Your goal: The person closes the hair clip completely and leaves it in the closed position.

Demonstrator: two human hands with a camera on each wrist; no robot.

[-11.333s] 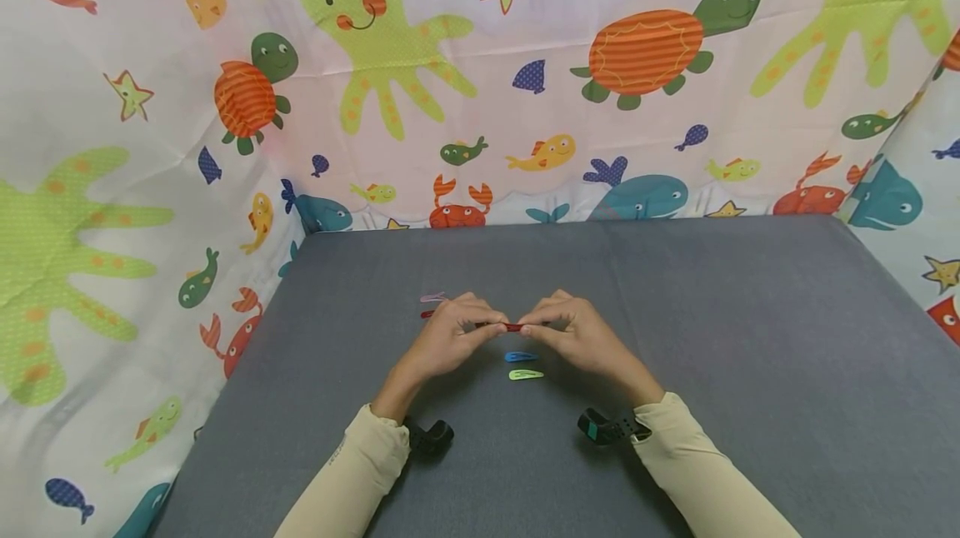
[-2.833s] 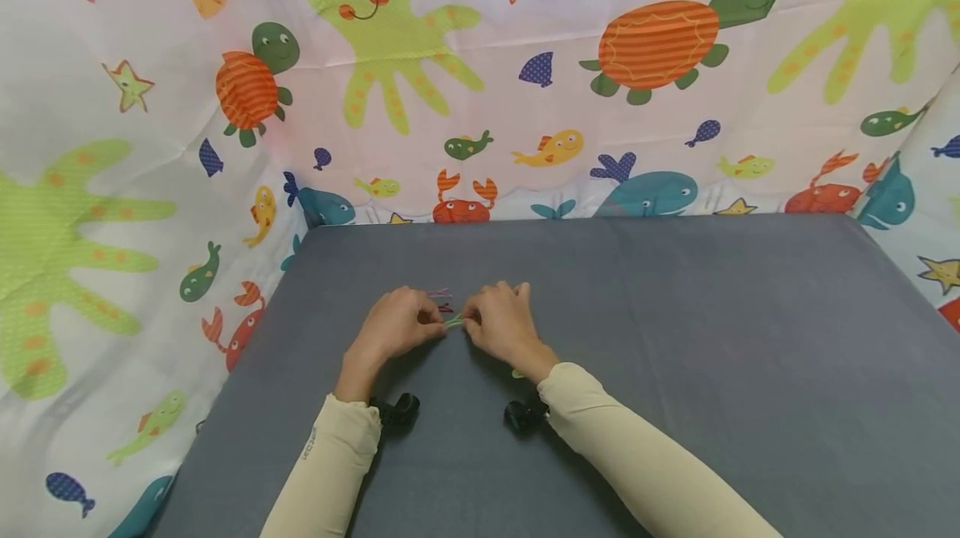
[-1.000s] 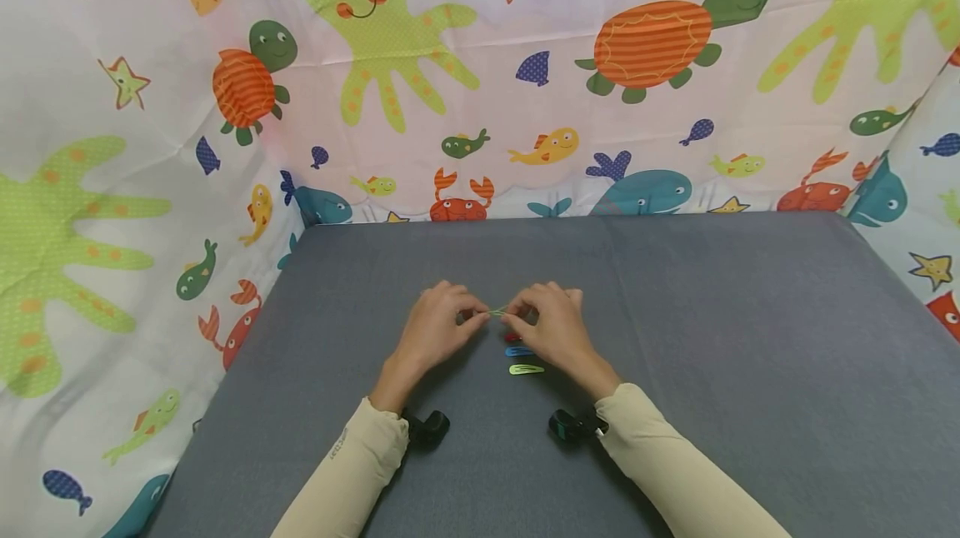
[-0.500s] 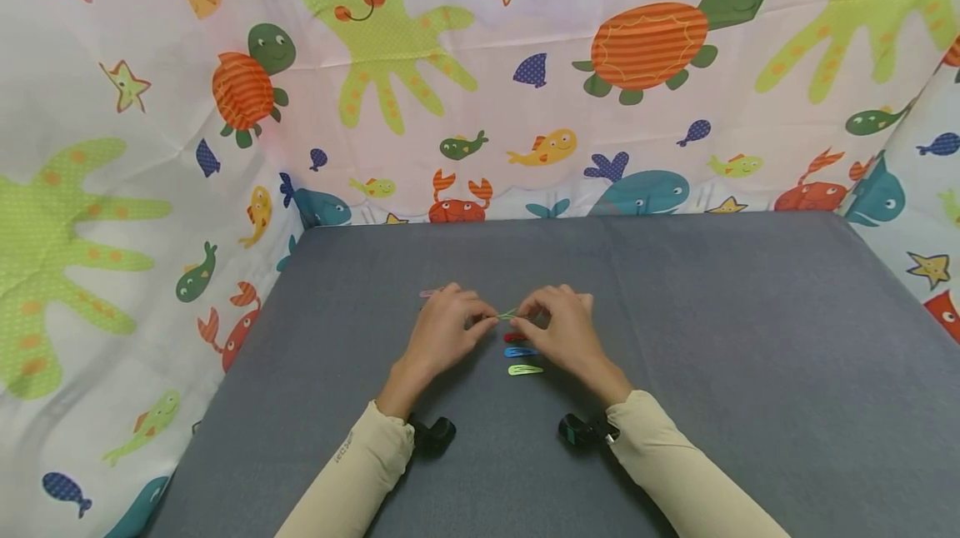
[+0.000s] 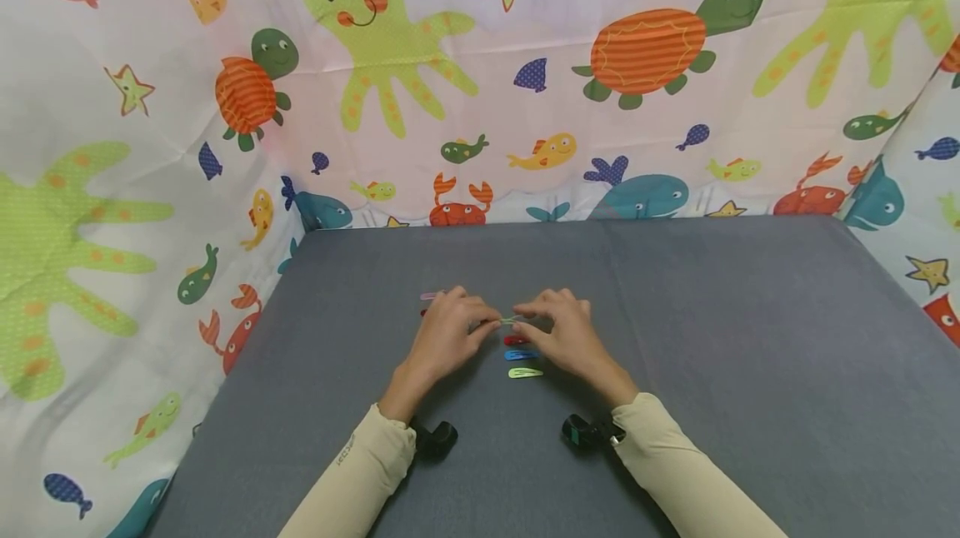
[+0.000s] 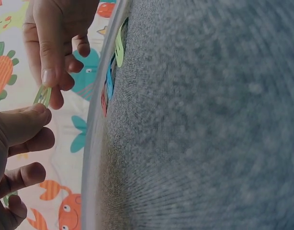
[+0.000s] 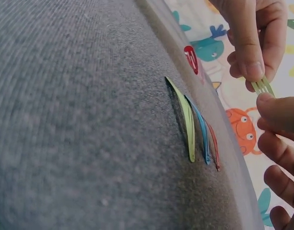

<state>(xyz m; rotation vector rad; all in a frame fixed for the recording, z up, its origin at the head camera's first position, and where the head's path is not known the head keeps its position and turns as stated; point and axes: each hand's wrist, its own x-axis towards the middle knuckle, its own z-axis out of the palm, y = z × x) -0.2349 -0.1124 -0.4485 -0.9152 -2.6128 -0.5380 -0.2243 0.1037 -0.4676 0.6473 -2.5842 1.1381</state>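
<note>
Over the middle of the table, a pale green snap hair clip (image 7: 263,86) is held up between both hands. My left hand (image 5: 447,336) pinches one end with thumb and forefinger. At the other end is my right hand (image 5: 566,340); its thumb tip covers the clip's end in the right wrist view, and its forefinger is curled close by. Below the hands lie a red clip (image 5: 516,341), a blue clip (image 5: 521,355) and a yellow-green clip (image 5: 525,373) in a column. Partly behind my left hand are a pink clip (image 5: 428,296) and another red clip (image 7: 191,60).
A grey cloth covers the table (image 5: 750,355). White curtains (image 5: 465,47) printed with sea animals stand at the back and both sides. A black wrist camera (image 5: 437,440) sits on the left wrist and another camera (image 5: 581,432) on the right.
Earlier, both hands held a red clip, then the green clip further left. Over the last second they shifted slightly right. The green clip's spread legs now look closer together, and the right fingertips stand further apart.
</note>
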